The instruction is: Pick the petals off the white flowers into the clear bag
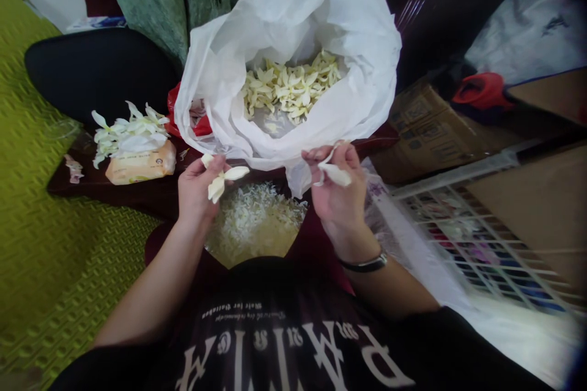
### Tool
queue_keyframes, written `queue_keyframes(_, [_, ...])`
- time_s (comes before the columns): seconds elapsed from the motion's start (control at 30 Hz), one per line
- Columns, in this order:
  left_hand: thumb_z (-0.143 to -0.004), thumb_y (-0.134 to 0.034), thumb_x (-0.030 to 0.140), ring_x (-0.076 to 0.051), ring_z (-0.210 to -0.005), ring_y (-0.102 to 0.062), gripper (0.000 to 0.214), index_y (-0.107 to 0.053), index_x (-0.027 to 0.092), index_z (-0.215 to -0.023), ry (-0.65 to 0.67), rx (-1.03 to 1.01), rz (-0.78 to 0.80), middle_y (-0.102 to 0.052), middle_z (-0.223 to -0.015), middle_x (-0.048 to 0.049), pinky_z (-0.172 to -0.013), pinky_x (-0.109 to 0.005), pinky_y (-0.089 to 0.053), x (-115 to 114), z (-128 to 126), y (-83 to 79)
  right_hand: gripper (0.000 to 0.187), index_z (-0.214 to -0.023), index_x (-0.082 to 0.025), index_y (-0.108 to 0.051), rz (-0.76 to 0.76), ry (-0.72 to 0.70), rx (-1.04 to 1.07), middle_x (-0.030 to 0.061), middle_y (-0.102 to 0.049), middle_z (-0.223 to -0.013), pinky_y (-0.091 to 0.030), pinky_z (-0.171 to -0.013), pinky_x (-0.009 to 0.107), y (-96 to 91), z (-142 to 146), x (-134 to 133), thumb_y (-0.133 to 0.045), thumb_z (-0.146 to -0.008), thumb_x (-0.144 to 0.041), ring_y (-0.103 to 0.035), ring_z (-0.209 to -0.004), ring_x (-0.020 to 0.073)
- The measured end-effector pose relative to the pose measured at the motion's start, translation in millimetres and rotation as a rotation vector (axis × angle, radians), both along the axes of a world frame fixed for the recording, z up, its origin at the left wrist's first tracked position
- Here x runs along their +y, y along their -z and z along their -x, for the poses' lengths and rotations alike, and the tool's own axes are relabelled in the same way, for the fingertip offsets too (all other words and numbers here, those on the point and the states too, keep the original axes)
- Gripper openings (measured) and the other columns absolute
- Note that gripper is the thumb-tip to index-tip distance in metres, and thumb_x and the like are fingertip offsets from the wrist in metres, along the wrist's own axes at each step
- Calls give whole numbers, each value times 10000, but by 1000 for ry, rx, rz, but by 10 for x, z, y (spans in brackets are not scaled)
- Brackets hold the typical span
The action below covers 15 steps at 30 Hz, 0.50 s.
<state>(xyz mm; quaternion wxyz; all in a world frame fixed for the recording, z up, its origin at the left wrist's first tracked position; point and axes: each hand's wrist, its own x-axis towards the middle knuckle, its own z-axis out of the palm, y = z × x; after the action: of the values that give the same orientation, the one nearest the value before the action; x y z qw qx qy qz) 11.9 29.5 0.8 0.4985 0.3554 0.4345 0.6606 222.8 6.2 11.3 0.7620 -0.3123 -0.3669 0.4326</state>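
Pinching pale flower (217, 186) in left hand (197, 186), white petals (338, 175) in right hand (339, 201); hands curled, well apart.

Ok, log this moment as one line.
left hand: holds cream flower | right hand: holds pale petals | white bag: open, loose flowers inside | white pieces: heaped below hands

A black seat (101, 76) stands at the upper left over a yellow-green mat (32, 153) with a raised pattern. On the left end of a dark bench (68, 186) lies an orange-and-white pack (142, 162), a small pinkish wrapper (74, 170) near its left side. At the right are a cardboard box (426, 125), a red thing (481, 90) too blurred to name, and a white wire rack (477, 250).
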Motion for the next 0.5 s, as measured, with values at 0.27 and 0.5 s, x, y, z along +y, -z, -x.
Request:
queue_keyframes(0.27, [-620, -932, 481, -94, -473, -555, 386, -750, 160, -733, 167, 87, -16, -676, -599, -4, -464, -214, -418, -39, 41, -57, 180, -908, -254, -758, 179, -150, -608, 16, -757, -877, -556, -840, 368, 94, -328, -28, -784, -839, -418, -690, -815, 180])
queue_keyframes(0.5, [-707, -891, 453, -85, -539, -498, 350, -723, 147, -691, 320, 214, -21, -630, -633, 1, -521, -219, -367, -151, -121, -86, 280, -1049, -248, -708, 97, -330, -732, 53, -754, -1063, -553, -925, 395, 10, 132, -170, -765, -841, -427, -699, -971, 207])
